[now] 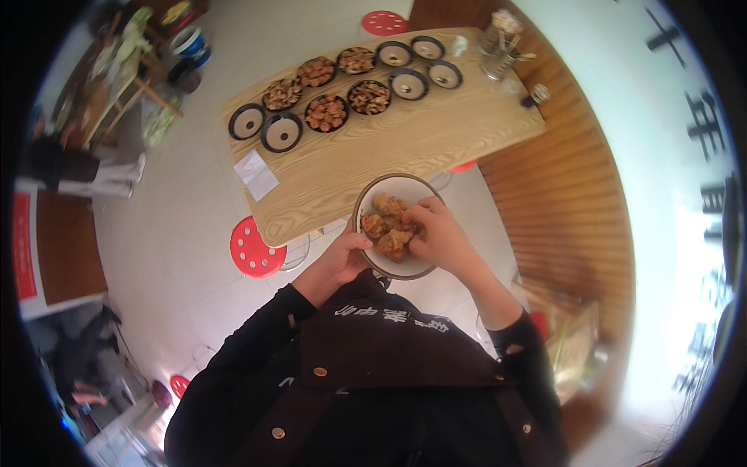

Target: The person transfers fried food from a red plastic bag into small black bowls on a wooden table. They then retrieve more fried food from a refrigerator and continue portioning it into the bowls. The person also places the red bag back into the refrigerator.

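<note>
A round white bowl with a brown rim (373, 185) is held in front of my body, above the table's near edge. Several pieces of browned fried food (390, 236) lie inside it. My left hand (344, 254) grips the bowl's left side, the thumb over the rim. The fingers of my right hand (437, 233) reach into the bowl and pinch a piece of the food, whose full shape they hide. Beyond, on the wooden table (373, 157), stand dark-rimmed bowls: several hold chunks of meat-like food (327, 112), others (282, 132) hold only a small dark or pale item.
A paper sheet (257, 175) lies at the table's left end; utensil containers (497, 63) stand at its right. Red stools (257, 246) are around the table. A slatted wooden wall panel (560, 198) is at right. Another person's legs (117, 175) show at far left.
</note>
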A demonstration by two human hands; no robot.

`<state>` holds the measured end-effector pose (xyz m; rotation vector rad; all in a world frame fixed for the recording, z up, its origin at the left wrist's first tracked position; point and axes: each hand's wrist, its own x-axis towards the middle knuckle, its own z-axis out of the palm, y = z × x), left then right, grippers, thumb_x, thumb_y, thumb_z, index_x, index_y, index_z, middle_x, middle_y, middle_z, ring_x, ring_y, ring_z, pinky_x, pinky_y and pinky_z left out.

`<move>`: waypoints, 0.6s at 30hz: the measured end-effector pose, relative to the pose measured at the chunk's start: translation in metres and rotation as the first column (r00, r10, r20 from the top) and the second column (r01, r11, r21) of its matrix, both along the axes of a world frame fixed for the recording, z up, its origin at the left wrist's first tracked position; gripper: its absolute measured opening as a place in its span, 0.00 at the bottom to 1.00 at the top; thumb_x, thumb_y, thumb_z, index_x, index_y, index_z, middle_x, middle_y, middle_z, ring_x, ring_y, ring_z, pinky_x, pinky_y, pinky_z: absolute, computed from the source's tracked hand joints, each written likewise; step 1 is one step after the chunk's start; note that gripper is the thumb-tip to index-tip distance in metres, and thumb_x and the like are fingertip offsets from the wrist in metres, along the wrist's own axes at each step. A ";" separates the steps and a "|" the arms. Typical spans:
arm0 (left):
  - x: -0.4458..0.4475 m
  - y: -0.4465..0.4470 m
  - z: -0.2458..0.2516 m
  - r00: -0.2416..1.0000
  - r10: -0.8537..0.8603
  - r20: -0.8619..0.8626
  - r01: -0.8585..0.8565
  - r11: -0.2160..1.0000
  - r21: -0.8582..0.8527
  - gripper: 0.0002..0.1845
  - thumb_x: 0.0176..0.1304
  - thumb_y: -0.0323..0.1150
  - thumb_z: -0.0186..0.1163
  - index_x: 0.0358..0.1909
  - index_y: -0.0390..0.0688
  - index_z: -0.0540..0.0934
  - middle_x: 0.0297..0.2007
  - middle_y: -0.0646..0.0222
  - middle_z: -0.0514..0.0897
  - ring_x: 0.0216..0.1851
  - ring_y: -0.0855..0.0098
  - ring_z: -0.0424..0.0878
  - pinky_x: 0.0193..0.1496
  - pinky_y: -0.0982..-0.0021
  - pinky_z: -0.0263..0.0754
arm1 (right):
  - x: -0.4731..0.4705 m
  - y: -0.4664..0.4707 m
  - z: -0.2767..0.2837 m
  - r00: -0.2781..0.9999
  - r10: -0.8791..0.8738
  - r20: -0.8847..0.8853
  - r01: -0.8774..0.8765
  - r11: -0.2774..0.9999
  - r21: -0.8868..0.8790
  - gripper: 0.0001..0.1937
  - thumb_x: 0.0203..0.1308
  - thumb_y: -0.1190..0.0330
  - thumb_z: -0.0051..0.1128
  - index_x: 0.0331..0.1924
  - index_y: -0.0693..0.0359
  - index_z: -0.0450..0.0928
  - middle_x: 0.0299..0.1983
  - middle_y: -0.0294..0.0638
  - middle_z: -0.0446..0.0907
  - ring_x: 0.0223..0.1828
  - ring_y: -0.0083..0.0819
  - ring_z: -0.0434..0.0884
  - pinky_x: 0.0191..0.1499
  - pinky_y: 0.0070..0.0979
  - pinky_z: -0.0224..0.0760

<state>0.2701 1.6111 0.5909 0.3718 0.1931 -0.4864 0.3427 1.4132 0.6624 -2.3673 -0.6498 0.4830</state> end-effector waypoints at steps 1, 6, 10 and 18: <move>0.008 -0.001 -0.002 0.999 0.045 0.013 -0.045 0.999 -0.005 0.46 0.47 0.26 0.55 0.73 0.47 0.52 0.66 0.58 0.66 0.67 0.55 0.68 0.67 0.50 0.69 | 0.014 0.001 -0.004 0.994 0.048 0.100 -0.047 0.999 -0.011 0.24 0.44 0.74 0.62 0.51 0.50 0.78 0.54 0.47 0.72 0.53 0.50 0.74 0.53 0.40 0.73; 0.068 -0.007 -0.021 0.990 0.136 -0.046 -0.135 0.990 0.026 0.46 0.46 0.25 0.56 0.73 0.45 0.53 0.65 0.57 0.68 0.66 0.56 0.69 0.66 0.51 0.69 | 0.096 0.010 -0.015 0.972 0.233 0.030 -0.233 0.972 -0.022 0.20 0.44 0.75 0.61 0.46 0.53 0.80 0.53 0.50 0.71 0.54 0.50 0.75 0.53 0.39 0.73; 0.108 -0.007 -0.038 0.976 0.197 -0.089 -0.196 0.980 0.019 0.44 0.47 0.28 0.60 0.71 0.41 0.57 0.65 0.56 0.69 0.65 0.57 0.70 0.67 0.52 0.68 | 0.161 0.007 -0.024 0.961 0.227 -0.159 -0.219 0.973 0.068 0.19 0.43 0.77 0.61 0.44 0.55 0.79 0.52 0.48 0.71 0.51 0.47 0.76 0.50 0.35 0.75; 0.171 -0.026 -0.083 0.925 0.352 -0.144 -0.352 0.936 0.022 0.44 0.47 0.30 0.64 0.69 0.35 0.60 0.63 0.53 0.71 0.64 0.55 0.72 0.65 0.53 0.70 | 0.276 0.002 -0.062 0.874 0.209 -0.439 0.030 0.877 0.479 0.18 0.44 0.79 0.60 0.43 0.58 0.77 0.49 0.42 0.73 0.46 0.38 0.78 0.44 0.27 0.74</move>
